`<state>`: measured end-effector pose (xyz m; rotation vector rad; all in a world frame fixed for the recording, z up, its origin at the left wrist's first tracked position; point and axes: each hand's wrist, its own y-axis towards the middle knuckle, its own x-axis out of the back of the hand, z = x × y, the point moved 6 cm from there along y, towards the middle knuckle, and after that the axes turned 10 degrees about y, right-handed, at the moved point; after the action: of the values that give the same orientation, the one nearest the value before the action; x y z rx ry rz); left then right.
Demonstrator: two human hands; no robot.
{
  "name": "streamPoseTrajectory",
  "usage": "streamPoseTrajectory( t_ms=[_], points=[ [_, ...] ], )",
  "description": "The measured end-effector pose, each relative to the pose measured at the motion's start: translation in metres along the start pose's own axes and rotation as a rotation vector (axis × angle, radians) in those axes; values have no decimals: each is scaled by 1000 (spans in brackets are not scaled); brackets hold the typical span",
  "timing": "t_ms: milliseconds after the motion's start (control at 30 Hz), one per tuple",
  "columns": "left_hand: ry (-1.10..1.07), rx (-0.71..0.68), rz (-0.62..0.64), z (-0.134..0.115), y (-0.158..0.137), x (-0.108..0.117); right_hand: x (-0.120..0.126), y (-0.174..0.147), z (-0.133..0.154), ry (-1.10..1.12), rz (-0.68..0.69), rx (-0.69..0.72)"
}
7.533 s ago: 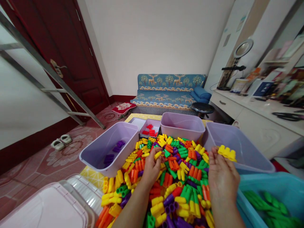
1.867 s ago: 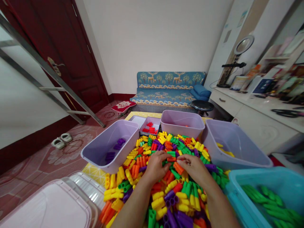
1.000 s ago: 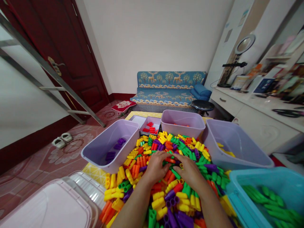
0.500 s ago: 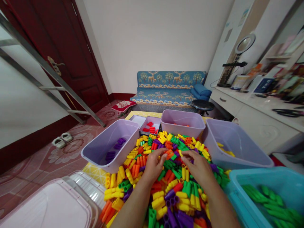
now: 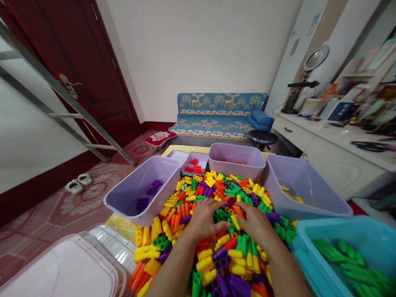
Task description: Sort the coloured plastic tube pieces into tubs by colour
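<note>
Resting palm-down on the heap of coloured blocks (image 5: 198,198), the left hand (image 5: 204,220) and right hand (image 5: 255,225) are seen lowered and drawn nearer than half a second earlier, fingers spread, blocks lying just beyond the fingertips.

A blue deer-patterned sofa (image 5: 221,113) stands against the white wall, a round black stool (image 5: 264,135) just beside it. A dark red wooden door (image 5: 77,74) fills the left, white slippers (image 5: 77,184) lying on the patterned floor.
</note>
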<state>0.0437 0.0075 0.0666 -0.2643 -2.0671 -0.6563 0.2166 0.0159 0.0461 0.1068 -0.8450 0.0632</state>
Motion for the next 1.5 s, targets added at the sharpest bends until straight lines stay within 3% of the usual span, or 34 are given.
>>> streamPoseTrajectory(
  t_ms=[133, 233, 433, 600, 667, 767, 833, 900, 1067, 1133, 1300, 1500],
  points=[
    [-59, 7, 2, 1, -1, -2, -11, 4, 13, 364, 20, 85],
    [-119, 15, -21, 2, -1, -2, -13, 4, 24, 511, 26, 84],
    [-256, 89, -145, 11, 3, 1, 13, -1, 29, 469, -104, 55],
    [-234, 116, -164, 17, 4, -1, 18, -7, 26, 484, 129, 11],
    [-220, 105, -147, 17, 4, -2, 29, -7, 27, 696, -17, -19],
    [-213, 115, -150, 17, 4, -2, 46, -7, 30, 1119, -384, 37],
    [-203, 110, -146, 16, 4, -2, 48, -7, 31, 1193, -487, 78],
    [-182, 97, -128, 14, 4, -1, 44, -4, 27, 1059, -452, 36],
    [-77, 59, -61, 6, 2, 0, 25, -5, 14, 261, -22, -97],
    [-31, 40, -29, 3, 1, 0, 18, -9, 12, 62, 82, -117],
    [-40, 38, 6, 4, -2, -3, -8, -8, 27, 122, 167, 1],
    [-219, 51, -56, 9, -1, -6, -16, 0, 37, 309, 9, 46]
  ],
)
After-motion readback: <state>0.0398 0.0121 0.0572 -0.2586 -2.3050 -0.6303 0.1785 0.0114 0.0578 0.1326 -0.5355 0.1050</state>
